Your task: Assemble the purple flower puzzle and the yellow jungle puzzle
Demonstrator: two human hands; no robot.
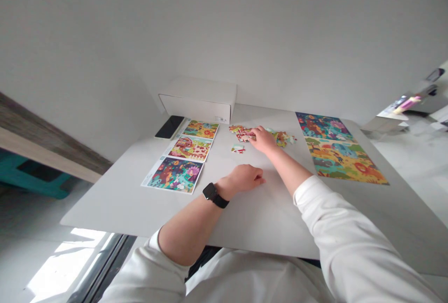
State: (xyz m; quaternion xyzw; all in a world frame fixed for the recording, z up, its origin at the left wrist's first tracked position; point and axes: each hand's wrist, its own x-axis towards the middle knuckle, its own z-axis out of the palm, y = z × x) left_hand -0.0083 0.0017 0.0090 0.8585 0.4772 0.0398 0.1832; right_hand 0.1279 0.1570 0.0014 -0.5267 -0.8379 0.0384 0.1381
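Loose jigsaw puzzle pieces (284, 138) lie in a spread pile on the white table. My right hand (263, 141) reaches into this pile, fingertips pressed together on a puzzle piece (245, 134) with red and white print. A small cluster of puzzle pieces (238, 148), green, white and red, sits apart, nearer to me. My left hand (245, 178) rests curled on the tabletop in front of that cluster, a black watch on its wrist. Its fingers are closed, and the palm is hidden, so I cannot make out whether anything is inside.
To the left lies a picture sheet (189, 148) with three printed scenes, beside a black phone (170, 127). Behind them stands a white box (198, 100) against the wall. Two finished-looking colourful pictures (341, 154) lie on the right of the table (280, 219).
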